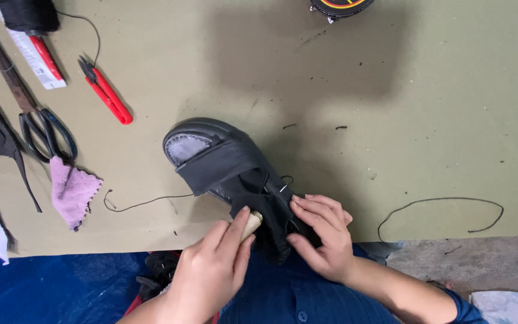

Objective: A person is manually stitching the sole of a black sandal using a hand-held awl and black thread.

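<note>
At the frame's lower middle, my right hand (325,237) pinches the black shoe's (223,162) soft, floppy upper; my left hand (211,270) closes on a pale-handled awl (252,224). The sole looks stiff, probably the firmest hold.

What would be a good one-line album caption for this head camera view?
Two bare hands, left hand gripping a pale wooden handle and right hand pinching black fabric, work on a black shoe.

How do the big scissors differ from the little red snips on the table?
The scissors are long, with dark loop handles and a dull, rusty-looking blade; the red snips are shorter, with straight red handles, no loops, and a short black tip. Both lie flat on the table, untouched, left of the shoe.
</note>
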